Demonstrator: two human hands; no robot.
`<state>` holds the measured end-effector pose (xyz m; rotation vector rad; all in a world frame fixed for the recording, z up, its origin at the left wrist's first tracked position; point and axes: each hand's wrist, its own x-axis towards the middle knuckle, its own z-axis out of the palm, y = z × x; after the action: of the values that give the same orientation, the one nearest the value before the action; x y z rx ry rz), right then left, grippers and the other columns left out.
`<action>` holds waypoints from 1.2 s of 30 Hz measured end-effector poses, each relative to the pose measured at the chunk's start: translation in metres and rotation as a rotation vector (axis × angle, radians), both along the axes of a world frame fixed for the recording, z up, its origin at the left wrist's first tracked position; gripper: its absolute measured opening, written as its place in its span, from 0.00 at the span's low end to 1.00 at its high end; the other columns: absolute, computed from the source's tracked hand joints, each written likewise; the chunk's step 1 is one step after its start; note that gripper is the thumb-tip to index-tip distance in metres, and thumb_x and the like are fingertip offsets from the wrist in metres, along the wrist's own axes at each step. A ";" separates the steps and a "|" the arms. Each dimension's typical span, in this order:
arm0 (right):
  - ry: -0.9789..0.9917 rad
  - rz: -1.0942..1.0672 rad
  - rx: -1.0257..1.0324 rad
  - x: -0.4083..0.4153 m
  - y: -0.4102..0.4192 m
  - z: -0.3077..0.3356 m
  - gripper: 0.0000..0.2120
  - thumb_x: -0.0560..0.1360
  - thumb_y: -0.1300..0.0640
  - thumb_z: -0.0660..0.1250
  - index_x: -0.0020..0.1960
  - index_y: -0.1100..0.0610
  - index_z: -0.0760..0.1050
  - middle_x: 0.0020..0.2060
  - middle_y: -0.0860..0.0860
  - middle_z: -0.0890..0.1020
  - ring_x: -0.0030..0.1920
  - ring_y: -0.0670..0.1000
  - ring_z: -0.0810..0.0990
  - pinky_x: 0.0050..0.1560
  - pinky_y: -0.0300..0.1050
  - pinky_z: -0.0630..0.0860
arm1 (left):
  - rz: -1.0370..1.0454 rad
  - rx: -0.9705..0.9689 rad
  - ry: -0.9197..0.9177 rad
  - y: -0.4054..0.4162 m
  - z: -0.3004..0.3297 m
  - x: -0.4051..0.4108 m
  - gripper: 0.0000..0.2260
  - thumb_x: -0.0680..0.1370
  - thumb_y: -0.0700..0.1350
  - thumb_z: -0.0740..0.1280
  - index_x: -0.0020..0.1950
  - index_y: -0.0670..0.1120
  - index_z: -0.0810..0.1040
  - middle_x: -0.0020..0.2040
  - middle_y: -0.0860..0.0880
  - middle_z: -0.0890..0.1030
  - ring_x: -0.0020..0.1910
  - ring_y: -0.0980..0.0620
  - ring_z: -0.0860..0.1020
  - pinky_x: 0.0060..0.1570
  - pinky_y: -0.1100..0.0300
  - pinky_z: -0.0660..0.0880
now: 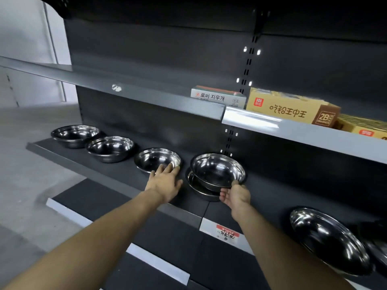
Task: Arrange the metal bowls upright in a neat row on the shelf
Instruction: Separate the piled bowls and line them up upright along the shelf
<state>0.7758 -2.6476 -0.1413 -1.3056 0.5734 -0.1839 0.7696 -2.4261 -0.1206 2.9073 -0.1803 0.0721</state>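
Three bowls already stand upright in a line on the dark shelf [117,183], running from the middle left of the frame toward the centre: the far bowl [75,136], the second bowl [110,148] touching or just beside it, and the third bowl [157,159] a little apart. That part of the row looks done, though the gap before the third is wider than the first.

Largest of what remains is the big bowl [328,239] at lower right, tilted on its side rather than upright, with another dark shape at the frame edge that is too cut off to tell. Just right of centre a tilted bowl [217,169] sits propped on a flat bowl [201,190] beneath it; these two need separating and spacing.

The left hand [165,181] has its fingers spread and straight, touching the near rim of the third bowl. The right hand [235,195] has its fingers curled, pinching the tilted bowl's near rim. Roughly half seems left.
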 end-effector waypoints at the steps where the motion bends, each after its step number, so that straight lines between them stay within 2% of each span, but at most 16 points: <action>1: 0.015 0.017 -0.001 0.004 0.006 -0.003 0.14 0.84 0.53 0.56 0.61 0.63 0.69 0.31 0.58 0.78 0.27 0.53 0.76 0.20 0.39 0.75 | 0.002 0.002 0.007 0.004 -0.001 -0.001 0.28 0.83 0.56 0.54 0.81 0.51 0.52 0.82 0.50 0.52 0.80 0.44 0.48 0.78 0.44 0.50; 4: 0.060 0.057 0.002 0.011 0.018 -0.011 0.19 0.84 0.53 0.55 0.65 0.68 0.69 0.32 0.58 0.78 0.28 0.53 0.77 0.21 0.40 0.75 | 0.001 -0.002 0.022 0.013 -0.003 -0.003 0.28 0.83 0.57 0.54 0.81 0.52 0.52 0.82 0.51 0.52 0.80 0.43 0.48 0.78 0.45 0.50; 7: 0.085 0.064 0.000 0.014 0.024 -0.014 0.20 0.85 0.53 0.54 0.63 0.69 0.71 0.32 0.57 0.78 0.29 0.53 0.77 0.21 0.39 0.75 | -0.003 -0.005 0.044 0.016 -0.004 -0.004 0.28 0.83 0.57 0.55 0.81 0.53 0.52 0.82 0.50 0.51 0.80 0.43 0.48 0.78 0.45 0.49; 9: 0.099 0.061 -0.004 0.014 0.024 -0.012 0.17 0.85 0.55 0.54 0.59 0.67 0.73 0.33 0.57 0.79 0.30 0.52 0.77 0.25 0.42 0.76 | -0.007 -0.009 0.047 0.016 -0.005 -0.003 0.28 0.83 0.57 0.55 0.81 0.53 0.52 0.82 0.50 0.51 0.80 0.43 0.48 0.78 0.46 0.49; 11: 0.127 0.077 -0.018 0.011 0.022 -0.011 0.13 0.83 0.61 0.54 0.50 0.66 0.74 0.33 0.57 0.79 0.30 0.52 0.77 0.28 0.42 0.76 | -0.019 -0.010 0.046 0.012 -0.006 0.000 0.28 0.83 0.57 0.55 0.81 0.53 0.52 0.82 0.50 0.52 0.80 0.44 0.48 0.78 0.46 0.49; 13: 0.159 0.104 -0.058 0.007 0.017 -0.012 0.13 0.80 0.67 0.54 0.42 0.65 0.74 0.34 0.57 0.80 0.31 0.51 0.78 0.30 0.41 0.76 | -0.034 -0.019 0.039 0.003 -0.006 0.003 0.29 0.83 0.57 0.55 0.81 0.53 0.51 0.82 0.51 0.52 0.81 0.45 0.49 0.78 0.47 0.50; 14: 0.171 0.113 -0.076 0.005 0.014 -0.013 0.12 0.79 0.68 0.54 0.42 0.64 0.74 0.36 0.57 0.81 0.32 0.51 0.78 0.31 0.42 0.76 | -0.043 -0.025 0.032 -0.002 -0.006 0.005 0.29 0.83 0.57 0.55 0.82 0.52 0.51 0.82 0.51 0.53 0.81 0.45 0.49 0.78 0.47 0.50; 18: 0.175 0.097 -0.079 -0.007 -0.005 -0.014 0.08 0.80 0.65 0.58 0.54 0.65 0.74 0.42 0.59 0.83 0.31 0.51 0.77 0.31 0.43 0.76 | -0.100 -0.033 0.026 -0.036 -0.005 0.012 0.30 0.82 0.57 0.56 0.82 0.50 0.51 0.81 0.50 0.54 0.80 0.45 0.50 0.78 0.46 0.51; 23: 0.127 -0.016 -0.079 -0.028 -0.059 -0.003 0.11 0.81 0.65 0.58 0.41 0.62 0.73 0.34 0.55 0.80 0.31 0.51 0.76 0.33 0.44 0.73 | -0.245 0.017 0.023 -0.094 -0.004 0.014 0.30 0.82 0.57 0.56 0.81 0.49 0.52 0.81 0.48 0.54 0.80 0.43 0.51 0.78 0.45 0.51; 27: 0.097 -0.163 -0.106 -0.054 -0.116 0.006 0.10 0.81 0.65 0.56 0.43 0.59 0.71 0.34 0.54 0.80 0.29 0.50 0.75 0.30 0.41 0.72 | -0.356 0.043 0.025 -0.146 -0.004 0.007 0.29 0.82 0.57 0.56 0.80 0.48 0.56 0.80 0.48 0.58 0.79 0.42 0.54 0.77 0.43 0.53; 31: 0.168 -0.300 -0.132 -0.091 -0.178 0.007 0.15 0.77 0.68 0.54 0.38 0.62 0.76 0.28 0.54 0.79 0.27 0.52 0.74 0.29 0.42 0.73 | -0.461 0.077 0.034 -0.196 -0.006 -0.005 0.28 0.82 0.57 0.56 0.79 0.46 0.58 0.79 0.46 0.59 0.78 0.42 0.56 0.76 0.44 0.55; 34: 0.240 -0.398 -0.165 -0.118 -0.209 0.005 0.15 0.76 0.67 0.55 0.36 0.62 0.77 0.23 0.53 0.80 0.26 0.51 0.74 0.24 0.39 0.73 | -0.523 0.096 0.042 -0.225 -0.010 -0.014 0.29 0.82 0.58 0.56 0.79 0.45 0.59 0.78 0.44 0.61 0.78 0.42 0.58 0.76 0.44 0.56; 36: 0.281 -0.451 -0.209 -0.133 -0.222 0.002 0.13 0.76 0.64 0.57 0.40 0.64 0.80 0.24 0.52 0.81 0.29 0.53 0.77 0.27 0.41 0.76 | -0.551 0.106 0.057 -0.239 -0.012 -0.020 0.29 0.82 0.58 0.56 0.79 0.46 0.58 0.78 0.44 0.62 0.77 0.42 0.59 0.75 0.43 0.57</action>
<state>0.6424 -2.8698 -0.1392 -1.3984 1.1120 -0.4450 0.7500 -2.6650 -0.1324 2.8416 -0.9851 -0.1164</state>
